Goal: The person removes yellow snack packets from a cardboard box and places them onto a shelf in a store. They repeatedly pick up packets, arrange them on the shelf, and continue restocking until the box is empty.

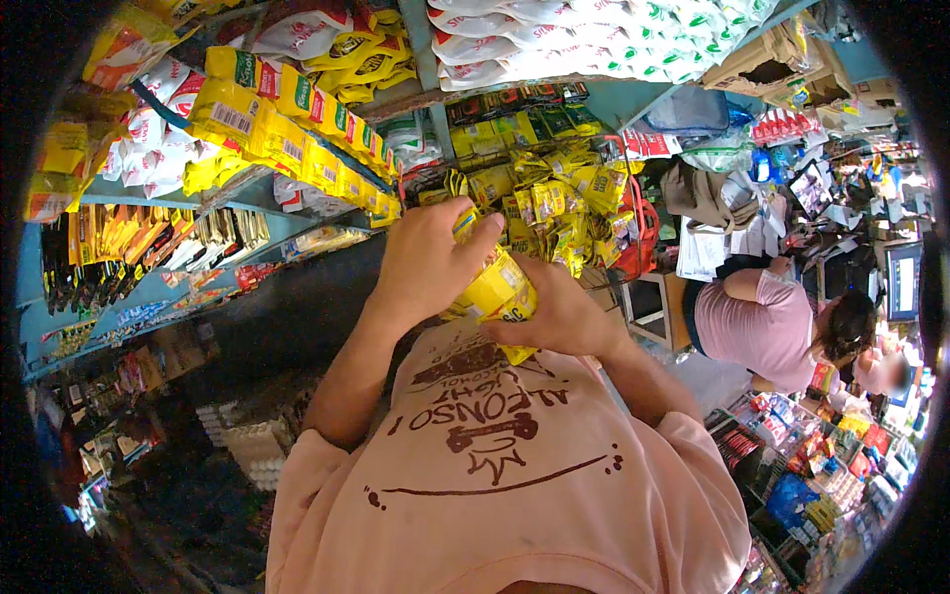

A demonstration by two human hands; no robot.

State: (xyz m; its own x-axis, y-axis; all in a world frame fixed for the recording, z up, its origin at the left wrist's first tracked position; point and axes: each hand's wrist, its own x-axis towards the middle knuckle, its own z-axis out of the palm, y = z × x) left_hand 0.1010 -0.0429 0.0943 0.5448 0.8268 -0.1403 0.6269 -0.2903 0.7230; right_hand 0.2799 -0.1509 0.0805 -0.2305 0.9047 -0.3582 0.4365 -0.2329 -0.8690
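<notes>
Close in front of my chest, a bundle of yellow sachets (498, 289) is held upright between both hands. My left hand (427, 253) closes round its upper left side, with the thumb laid across the top. From the right, my right hand (566, 305) grips the lower part, its fingers partly hidden behind the packets. Just beyond my hands, a red-rimmed basket (641, 233) holds many loose yellow sachets (554, 203). Whether the held sachets are joined in a strip, I cannot tell.
At the upper left, a blue shelf (287, 213) carries rows of yellow packets (287, 119) and white-and-red packs. White pouches (594, 40) line the shelf overhead. To the right, a person in a pink shirt (757, 322) bends by a cluttered desk. Egg trays (259, 455) stand lower left.
</notes>
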